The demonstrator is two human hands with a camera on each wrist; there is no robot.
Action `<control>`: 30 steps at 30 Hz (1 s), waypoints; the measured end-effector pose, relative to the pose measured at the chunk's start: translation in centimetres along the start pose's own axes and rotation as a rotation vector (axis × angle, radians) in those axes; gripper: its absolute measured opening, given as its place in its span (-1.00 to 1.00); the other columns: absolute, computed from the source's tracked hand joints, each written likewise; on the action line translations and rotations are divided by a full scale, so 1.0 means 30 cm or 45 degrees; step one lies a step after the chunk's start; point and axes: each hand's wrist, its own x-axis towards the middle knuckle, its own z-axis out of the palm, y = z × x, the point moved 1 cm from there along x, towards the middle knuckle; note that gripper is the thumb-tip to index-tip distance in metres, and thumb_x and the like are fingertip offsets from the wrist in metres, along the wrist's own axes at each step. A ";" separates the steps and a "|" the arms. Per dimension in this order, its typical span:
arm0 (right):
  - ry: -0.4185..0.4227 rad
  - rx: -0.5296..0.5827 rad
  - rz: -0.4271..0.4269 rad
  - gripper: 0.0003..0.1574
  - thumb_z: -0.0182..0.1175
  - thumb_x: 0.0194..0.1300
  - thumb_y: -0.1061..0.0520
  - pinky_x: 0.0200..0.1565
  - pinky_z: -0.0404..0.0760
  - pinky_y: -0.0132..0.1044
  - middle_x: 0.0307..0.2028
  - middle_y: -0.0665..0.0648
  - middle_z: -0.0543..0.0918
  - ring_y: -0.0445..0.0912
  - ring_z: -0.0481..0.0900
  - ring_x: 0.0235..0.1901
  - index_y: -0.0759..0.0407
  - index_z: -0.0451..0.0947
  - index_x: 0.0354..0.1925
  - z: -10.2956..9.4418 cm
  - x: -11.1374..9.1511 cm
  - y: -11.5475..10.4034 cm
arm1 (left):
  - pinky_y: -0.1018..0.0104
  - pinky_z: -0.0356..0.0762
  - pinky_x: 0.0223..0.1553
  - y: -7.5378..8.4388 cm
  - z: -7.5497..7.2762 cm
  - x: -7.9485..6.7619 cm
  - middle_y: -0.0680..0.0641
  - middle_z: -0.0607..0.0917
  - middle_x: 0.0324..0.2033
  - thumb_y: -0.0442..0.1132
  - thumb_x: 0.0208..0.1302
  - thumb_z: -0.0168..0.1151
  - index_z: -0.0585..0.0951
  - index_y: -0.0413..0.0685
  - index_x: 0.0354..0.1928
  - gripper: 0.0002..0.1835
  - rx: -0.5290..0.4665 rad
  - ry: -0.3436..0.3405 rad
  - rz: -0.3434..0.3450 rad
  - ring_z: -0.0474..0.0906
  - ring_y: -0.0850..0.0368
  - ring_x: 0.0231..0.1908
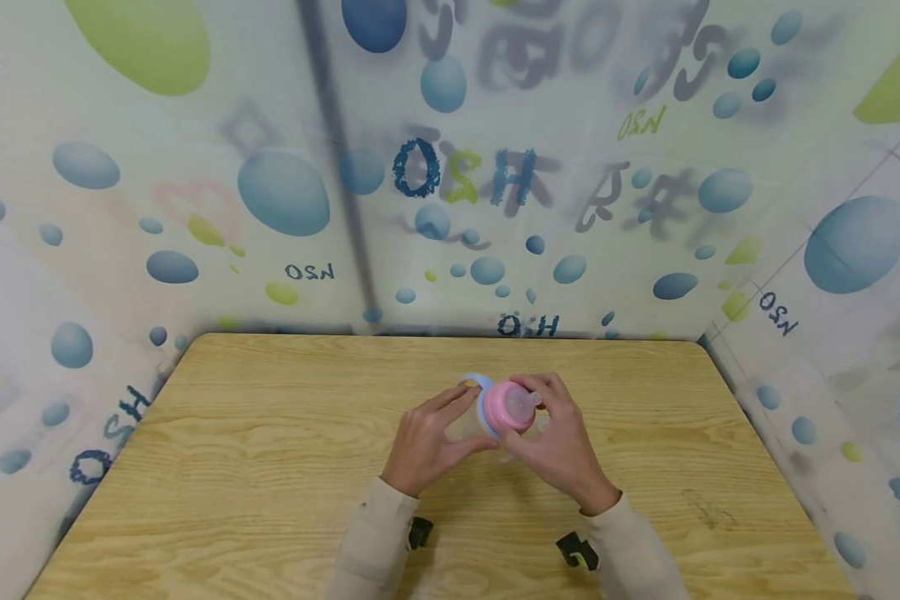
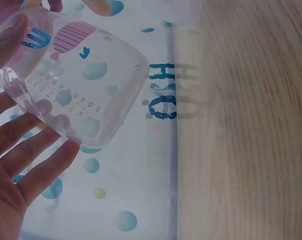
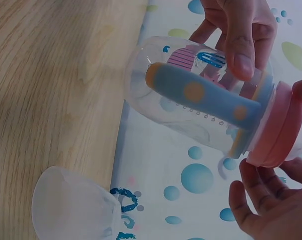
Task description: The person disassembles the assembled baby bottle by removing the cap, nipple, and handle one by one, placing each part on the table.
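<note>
Both hands hold a clear baby bottle [image 3: 165,117] tilted above the table. My left hand [image 1: 423,442] grips its body, the thumb on one side and the fingers on the other. At the bottle's top, my right hand [image 1: 558,440] holds the pink screw collar [image 1: 501,406] between thumb and fingers. A clear teat [image 1: 526,403] sticks out of the collar. Below the collar sits a light blue handle [image 3: 203,100] with orange dots, running along the bottle. Printed fish and a measuring scale show on the bottle in the left wrist view.
A translucent cap [image 3: 73,205] stands on the wooden table [image 1: 270,450], mostly hidden behind the right hand in the head view. Patterned sheets [image 1: 435,267] with blue and green ovals rise behind and beside the table. Black clips [image 1: 576,550] sit at both wrists.
</note>
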 end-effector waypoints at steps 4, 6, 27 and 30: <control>-0.038 0.010 -0.025 -0.28 0.43 0.03 0.27 -0.07 0.53 -0.11 0.07 0.06 0.50 -0.09 0.49 -0.04 0.14 0.52 0.21 -0.009 -0.001 0.004 | 0.08 0.69 -0.13 0.000 0.000 -0.001 -0.17 0.70 0.07 0.09 -0.09 0.60 0.64 -0.12 0.19 -0.23 -0.017 -0.004 0.000 0.69 -0.05 0.01; -0.058 0.025 -0.032 -0.26 0.41 0.04 0.29 -0.06 0.54 -0.11 0.09 0.07 0.49 -0.08 0.48 -0.03 0.12 0.51 0.23 -0.013 -0.002 0.006 | 0.08 0.69 -0.12 0.000 0.000 -0.001 -0.17 0.70 0.07 0.09 -0.09 0.60 0.64 -0.11 0.19 -0.23 -0.023 -0.009 -0.002 0.69 -0.05 0.00; 0.131 -0.156 0.211 -0.20 0.44 0.18 -0.07 -0.25 0.46 -0.15 -0.20 0.10 0.50 -0.09 0.47 -0.28 0.26 0.47 0.27 0.012 -0.006 -0.005 | 0.08 0.70 -0.17 -0.002 -0.002 -0.004 -0.18 0.71 0.03 0.13 -0.09 0.59 0.67 -0.13 0.14 -0.25 0.107 0.032 -0.042 0.71 -0.06 -0.06; 0.176 -0.180 0.277 -0.22 0.43 0.18 -0.15 -0.31 0.44 -0.19 -0.33 0.12 0.48 -0.09 0.44 -0.38 0.25 0.51 0.21 0.017 0.000 -0.010 | 0.09 0.70 -0.19 -0.002 0.001 -0.004 -0.16 0.71 0.03 0.13 -0.10 0.59 0.67 -0.12 0.14 -0.25 0.129 0.042 -0.055 0.71 -0.05 -0.07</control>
